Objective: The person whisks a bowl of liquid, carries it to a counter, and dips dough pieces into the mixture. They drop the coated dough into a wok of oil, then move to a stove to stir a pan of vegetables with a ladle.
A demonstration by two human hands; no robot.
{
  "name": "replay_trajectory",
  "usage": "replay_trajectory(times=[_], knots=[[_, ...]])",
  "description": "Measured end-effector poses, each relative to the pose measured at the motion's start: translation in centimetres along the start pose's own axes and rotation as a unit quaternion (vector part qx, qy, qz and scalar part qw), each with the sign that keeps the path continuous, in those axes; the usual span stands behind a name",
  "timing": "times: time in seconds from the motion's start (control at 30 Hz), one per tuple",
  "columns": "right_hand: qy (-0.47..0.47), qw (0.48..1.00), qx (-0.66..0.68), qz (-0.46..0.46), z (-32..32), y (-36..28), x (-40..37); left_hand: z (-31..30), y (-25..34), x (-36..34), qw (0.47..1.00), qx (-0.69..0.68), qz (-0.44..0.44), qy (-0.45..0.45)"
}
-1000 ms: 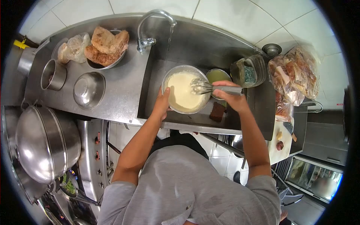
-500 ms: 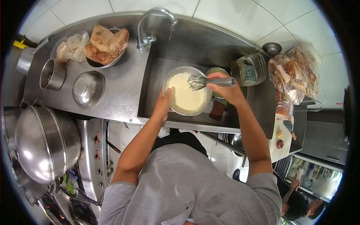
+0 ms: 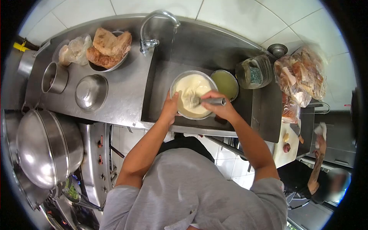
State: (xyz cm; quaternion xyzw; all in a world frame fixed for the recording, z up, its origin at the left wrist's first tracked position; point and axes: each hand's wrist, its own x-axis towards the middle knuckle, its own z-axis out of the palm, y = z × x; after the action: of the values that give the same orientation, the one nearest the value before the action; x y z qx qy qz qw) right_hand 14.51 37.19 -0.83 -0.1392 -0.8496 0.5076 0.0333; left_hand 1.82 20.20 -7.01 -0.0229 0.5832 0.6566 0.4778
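The whisk point(image 3: 215, 101) has shifted bodyward in the bowl point(image 3: 187, 115) of creamy mixture point(image 3: 191, 82); right hand point(image 3: 223, 108) grips it tightly, left hand point(image 3: 170, 107) half-curls around the bowl.

Over near the front of the steel sink point(image 3: 163, 73) I see a round metal bowl point(image 3: 209, 79), mouth up; whether its base touches the bottom, I can't tell from here. A thick, pale cream mixture point(image 3: 193, 82) spreads across its inside, smooth toward the far side and rippled in the middle. A metal whisk point(image 3: 194, 101) leans in it, wires down in the cream and blurred, coated pale. Its grey handle slants up and out over the bowl's right rim.
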Motion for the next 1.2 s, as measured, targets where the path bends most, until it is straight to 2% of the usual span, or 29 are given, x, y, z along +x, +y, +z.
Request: replay_trajectory(times=[0.07,0.17,0.27,0.3,0.4,0.43,0.53,0.57,0.67,0.7,0.8,0.83,0.87,0.93,1.03,1.13,1.17,1.2], knots=[[-0.061,0.997,0.019,0.037,-1.5,0.4,-1.0,-0.3,-0.2,0.1,1.000,-0.009,0.000,0.012],[0.082,0.977,0.082,0.177,-2.2,0.8,-0.8,0.3,-0.2,0.2,0.999,0.007,-0.013,0.036],[0.026,0.998,-0.057,-0.029,-1.1,1.0,-1.7,-0.1,-0.2,1.1,1.000,0.003,-0.006,0.026],[0.007,0.999,-0.036,-0.022,-1.6,0.6,-2.2,-0.4,-0.3,1.4,1.000,-0.001,-0.002,0.015],[0.052,0.992,0.025,0.108,-2.9,1.0,-1.5,0.5,-1.2,1.2,1.000,-0.002,-0.014,0.023],[0.109,0.992,0.001,0.055,-2.1,1.3,-1.5,0.5,-1.5,1.5,1.000,-0.006,-0.010,0.025],[0.021,0.998,-0.053,-0.036,-0.7,0.1,-2.7,0.6,-1.4,1.8,0.999,-0.016,0.006,0.033],[0.019,0.999,-0.037,-0.035,-0.8,-0.2,-2.9,0.9,-0.6,0.6,0.999,-0.016,0.010,0.034],[0.107,0.990,-0.013,0.095,-1.7,0.6,-2.2,0.9,-0.9,0.7,1.000,-0.015,0.008,0.023],[0.134,0.991,-0.005,0.005,-0.6,1.2,-2.2,0.9,-1.1,1.0,1.000,-0.017,0.007,0.017],[0.026,1.000,0.000,-0.014,0.7,0.1,-3.4,0.4,-0.8,1.5,1.000,0.002,0.000,0.018],[0.037,0.999,0.003,-0.001,0.1,1.3,-3.2,0.4,-0.7,1.5,1.000,0.001,0.004,0.018],[0.072,0.991,0.065,0.094,-0.4,3.3,-2.9,0.3,-0.9,1.1,1.000,0.002,0.004,0.017],[0.165,0.974,0.100,0.119,-0.8,3.4,-1.4,0.6,-1.2,0.7,1.000,-0.008,0.012,0.015],[0.076,0.995,-0.021,-0.058,0.8,1.7,-1.8,1.0,-1.1,1.1,0.999,-0.026,0.035,0.016],[0.045,0.996,0.063,0.054,-0.5,3.5,-1.5,0.5,-1.4,1.3,0.999,-0.011,0.030,0.021],[0.087,0.985,0.060,0.134,-1.3,1.8,-0.8,0.5,-1.1,0.9,0.999,-0.006,0.024,0.024],[0.094,0.993,0.028,0.057,-0.8,2.4,-0.8,0.6,-1.0,0.6,0.999,-0.001,0.019,0.027]])
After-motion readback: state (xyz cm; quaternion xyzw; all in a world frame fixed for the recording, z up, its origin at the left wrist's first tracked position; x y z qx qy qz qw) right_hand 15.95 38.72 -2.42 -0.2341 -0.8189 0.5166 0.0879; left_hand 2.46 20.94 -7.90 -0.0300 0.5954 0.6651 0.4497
